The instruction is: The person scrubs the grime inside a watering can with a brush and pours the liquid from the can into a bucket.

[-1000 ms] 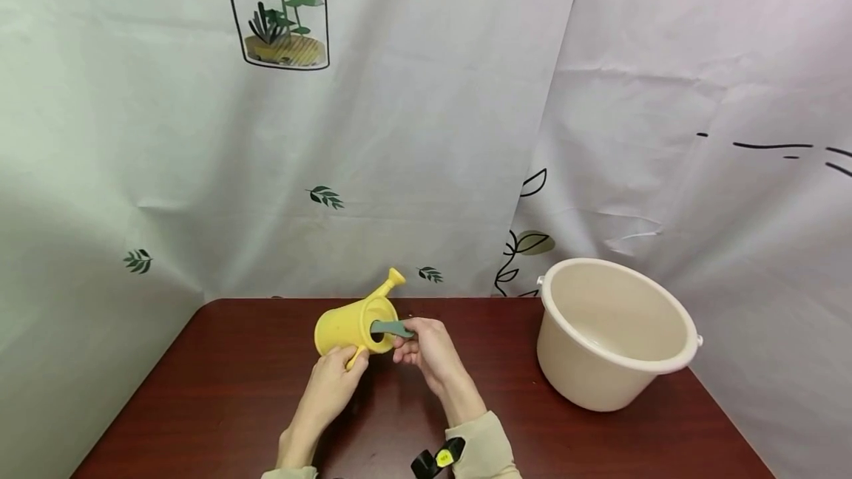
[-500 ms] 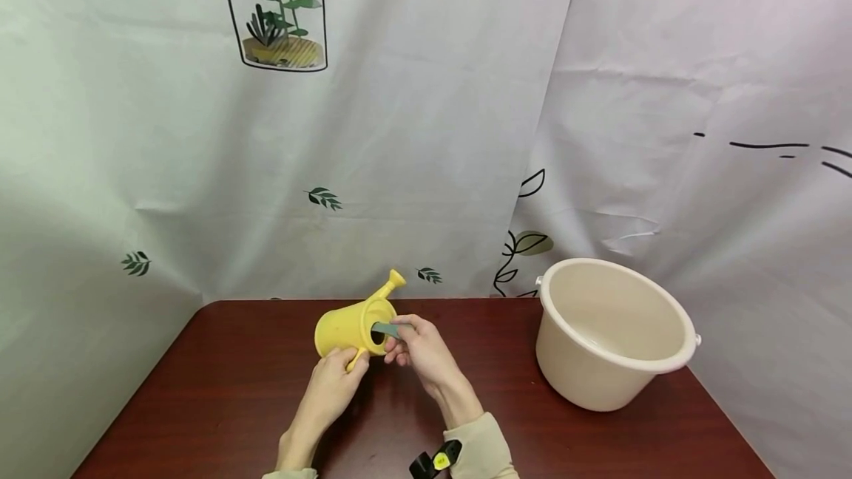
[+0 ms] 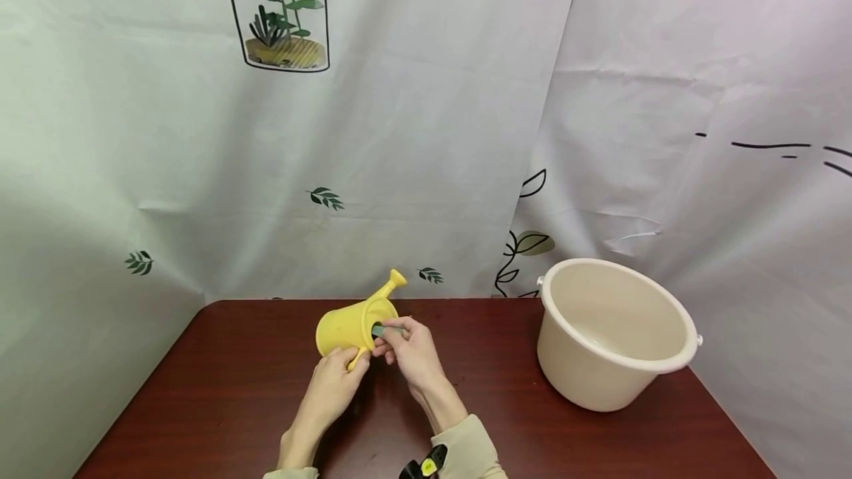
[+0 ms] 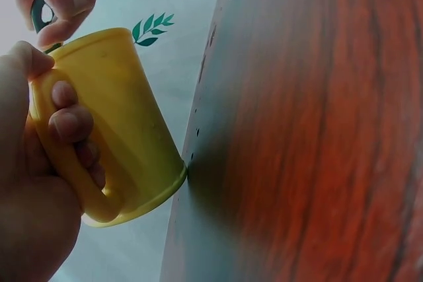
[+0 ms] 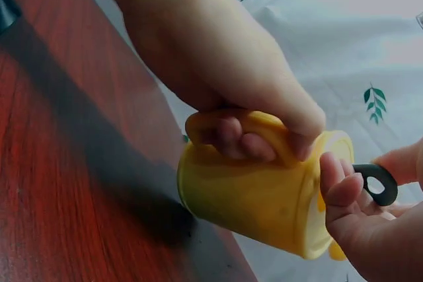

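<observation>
A yellow watering can (image 3: 342,330) is tilted on its side above the table, its mouth turned toward the right and its spout pointing up. My left hand (image 3: 330,386) grips the can's handle (image 4: 63,156), fingers wrapped through the loop. At the mouth, my right hand (image 3: 418,353) pinches a dark green handle with a hole in its end (image 5: 390,194). The far part of this green-handled tool is hidden inside the can, so I cannot tell its kind. Some right fingers lie right at the can's rim.
A large cream bucket (image 3: 586,375) with side lugs stands on the right of the dark red-brown wooden table (image 3: 200,398). Behind the table's far edge hangs a white cloth (image 3: 413,131) printed with plants.
My right hand has moved left toward the can's mouth, and less of the green handle shows outside it. The left hand and the watering can have stayed nearly in place.
</observation>
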The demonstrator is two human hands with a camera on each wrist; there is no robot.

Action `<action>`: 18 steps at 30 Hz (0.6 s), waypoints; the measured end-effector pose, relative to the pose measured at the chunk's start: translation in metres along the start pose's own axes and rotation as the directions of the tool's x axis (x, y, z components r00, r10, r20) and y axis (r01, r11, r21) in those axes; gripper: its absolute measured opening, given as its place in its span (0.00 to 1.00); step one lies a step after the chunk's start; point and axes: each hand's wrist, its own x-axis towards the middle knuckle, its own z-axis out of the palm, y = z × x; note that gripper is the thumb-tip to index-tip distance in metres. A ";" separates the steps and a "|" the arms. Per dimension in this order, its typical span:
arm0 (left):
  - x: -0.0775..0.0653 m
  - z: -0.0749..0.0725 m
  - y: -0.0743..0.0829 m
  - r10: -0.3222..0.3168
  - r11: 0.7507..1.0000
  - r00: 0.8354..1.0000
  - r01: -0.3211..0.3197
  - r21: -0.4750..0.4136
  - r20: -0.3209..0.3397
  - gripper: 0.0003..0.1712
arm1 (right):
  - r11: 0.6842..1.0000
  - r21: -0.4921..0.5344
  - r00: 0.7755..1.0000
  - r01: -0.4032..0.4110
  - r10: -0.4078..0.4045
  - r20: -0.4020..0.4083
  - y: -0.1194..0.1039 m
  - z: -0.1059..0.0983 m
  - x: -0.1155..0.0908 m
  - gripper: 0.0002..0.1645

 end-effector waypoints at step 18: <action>0.000 -0.002 0.001 -0.006 1.000 1.000 0.006 -0.012 -0.005 0.23 | 0.995 0.037 0.994 -0.095 0.093 0.055 -0.030 -0.021 -0.007 0.16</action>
